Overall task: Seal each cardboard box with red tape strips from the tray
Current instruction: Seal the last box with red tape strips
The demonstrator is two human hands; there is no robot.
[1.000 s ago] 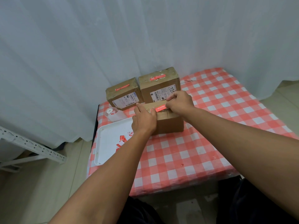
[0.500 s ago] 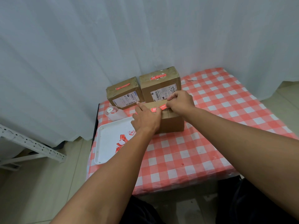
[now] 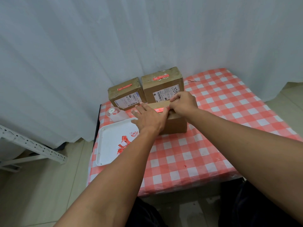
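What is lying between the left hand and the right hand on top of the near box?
In the head view, a red tape strip lies between the left hand and right hand on the near box.

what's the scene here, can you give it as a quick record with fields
surface: table with a red and white checked cloth
front box: red tape strip lies across its top
left hand: flat, fingers spread, resting on the front box
right hand: fingers curled, pinching the strip's right end
back boxes: left one and right one, each with a red strip on top
tray: white, left of the front box, loose red strips inside
roll: white, behind the tray
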